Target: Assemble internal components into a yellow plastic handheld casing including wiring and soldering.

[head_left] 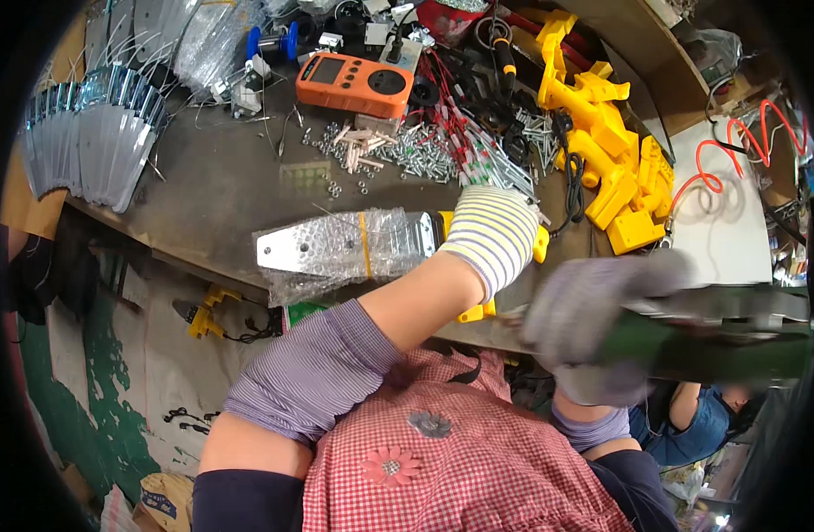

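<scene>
My left hand (493, 232), in a white and yellow striped glove, is closed over a yellow plastic housing (541, 244) at the table's front edge; most of the housing is hidden under it. From its left side sticks out a flat silver metal plate (314, 246), partly in bubble wrap with a yellow band round it. To the right, my right hand (580, 324), in a purple-grey glove, is smeared by motion. It grips a dark green tool (708, 346) with a metallic part along its far side; blur hides its exact kind.
Loose screws (424, 152), wires and an orange multimeter (355, 84) lie beyond my left hand. Yellow housings (615, 160) are piled at the right, near a coiled orange hose (712, 182). Silver plates (114, 133) fan out at far left. Another person (695, 426) is at lower right.
</scene>
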Tool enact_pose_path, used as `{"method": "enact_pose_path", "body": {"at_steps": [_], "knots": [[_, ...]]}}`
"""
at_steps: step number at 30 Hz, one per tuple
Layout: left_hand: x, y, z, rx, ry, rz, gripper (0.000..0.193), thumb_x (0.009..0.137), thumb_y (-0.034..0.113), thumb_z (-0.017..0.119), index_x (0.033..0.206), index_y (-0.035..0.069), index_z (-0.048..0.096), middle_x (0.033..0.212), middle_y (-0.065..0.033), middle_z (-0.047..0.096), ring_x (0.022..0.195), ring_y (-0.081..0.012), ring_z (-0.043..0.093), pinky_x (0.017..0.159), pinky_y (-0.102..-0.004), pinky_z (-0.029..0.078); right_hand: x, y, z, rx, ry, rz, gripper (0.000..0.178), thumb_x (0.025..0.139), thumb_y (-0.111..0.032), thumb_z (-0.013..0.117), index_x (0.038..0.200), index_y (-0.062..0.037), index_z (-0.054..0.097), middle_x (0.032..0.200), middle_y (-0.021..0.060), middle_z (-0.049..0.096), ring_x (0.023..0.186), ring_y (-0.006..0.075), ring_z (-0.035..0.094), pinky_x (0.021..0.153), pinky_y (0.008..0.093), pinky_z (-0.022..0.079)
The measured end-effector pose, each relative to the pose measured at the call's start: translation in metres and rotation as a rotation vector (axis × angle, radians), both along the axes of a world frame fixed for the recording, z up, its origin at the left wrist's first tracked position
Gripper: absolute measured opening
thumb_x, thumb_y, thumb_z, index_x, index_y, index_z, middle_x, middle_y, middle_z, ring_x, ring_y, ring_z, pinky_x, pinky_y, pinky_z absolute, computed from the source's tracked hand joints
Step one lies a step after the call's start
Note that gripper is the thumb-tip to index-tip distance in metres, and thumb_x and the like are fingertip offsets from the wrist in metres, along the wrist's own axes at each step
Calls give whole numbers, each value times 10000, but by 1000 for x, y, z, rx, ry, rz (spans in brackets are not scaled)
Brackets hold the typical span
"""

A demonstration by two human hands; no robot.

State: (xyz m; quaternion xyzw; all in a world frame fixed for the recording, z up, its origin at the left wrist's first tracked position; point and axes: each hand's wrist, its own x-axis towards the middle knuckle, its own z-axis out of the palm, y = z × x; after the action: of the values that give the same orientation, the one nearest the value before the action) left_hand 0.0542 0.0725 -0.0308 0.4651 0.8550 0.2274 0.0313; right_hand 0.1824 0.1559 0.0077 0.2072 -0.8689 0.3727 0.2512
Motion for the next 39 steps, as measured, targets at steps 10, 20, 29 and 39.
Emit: {"method": "enact_pose_path", "body": {"at_steps": [10,20,29,39], "knots": [[-2,2,12,-73,-95,14,239,848,248,649,935,53,758,861,-152,732,801,-310,721,703,-423,565,-13,-14,18,-1029,-220,276,667,867,-388,780,1353,-105,421,573,1,494,417,145,482,422,324,448],[-6,7,5,-153,-85,30,217,821,245,650,911,89,770,822,-119,734,761,-280,714,661,-411,552,-1,2,-2,-791,-367,385,207,888,-209,656,987,-43,583,963,46,631,837,154,612,764,299,497],[0,2,12,-199,-87,76,207,826,222,630,846,74,772,810,-139,735,752,-284,720,652,-407,555,9,-9,2,-710,-408,126,615,884,-463,716,1220,-8,472,662,103,562,546,230,566,514,371,489],[22,-26,17,-48,-84,56,378,809,344,720,1031,43,667,901,-165,655,835,-345,658,757,-465,521,-11,22,81,-1071,-67,673,621,850,-207,783,1351,-49,451,655,-50,494,498,65,482,647,309,468]]}}
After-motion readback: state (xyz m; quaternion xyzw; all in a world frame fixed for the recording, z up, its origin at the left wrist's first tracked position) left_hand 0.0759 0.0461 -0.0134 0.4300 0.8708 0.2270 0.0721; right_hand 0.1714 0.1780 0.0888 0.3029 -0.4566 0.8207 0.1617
